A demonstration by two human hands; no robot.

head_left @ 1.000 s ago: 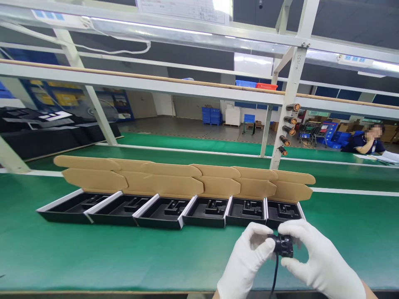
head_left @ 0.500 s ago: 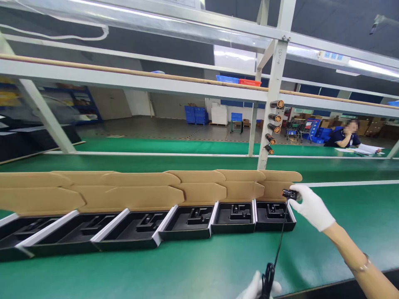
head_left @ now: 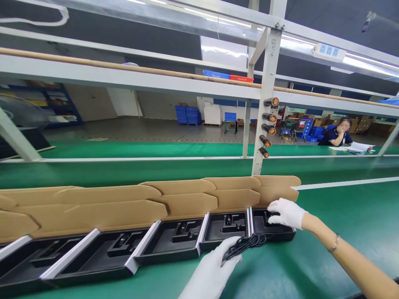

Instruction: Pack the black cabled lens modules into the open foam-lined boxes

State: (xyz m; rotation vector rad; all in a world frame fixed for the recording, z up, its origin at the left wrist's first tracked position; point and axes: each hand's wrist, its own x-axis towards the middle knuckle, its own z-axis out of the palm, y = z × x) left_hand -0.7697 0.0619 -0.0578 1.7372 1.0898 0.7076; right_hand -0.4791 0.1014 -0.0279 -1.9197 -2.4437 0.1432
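Holding cable (head_left: 245, 245) left-handed, right hand (head_left: 286, 214) — in tray (head_left: 274, 236)

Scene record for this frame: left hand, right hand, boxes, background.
left hand: white cotton glove, holding coiled black cable
right hand: white cotton glove, fingers reaching into rightmost black box tray
boxes: open row along the bench, kraft cardboard lids standing up behind the trays
background: seated person with papers at the far bench; blue plastic crates on the floor
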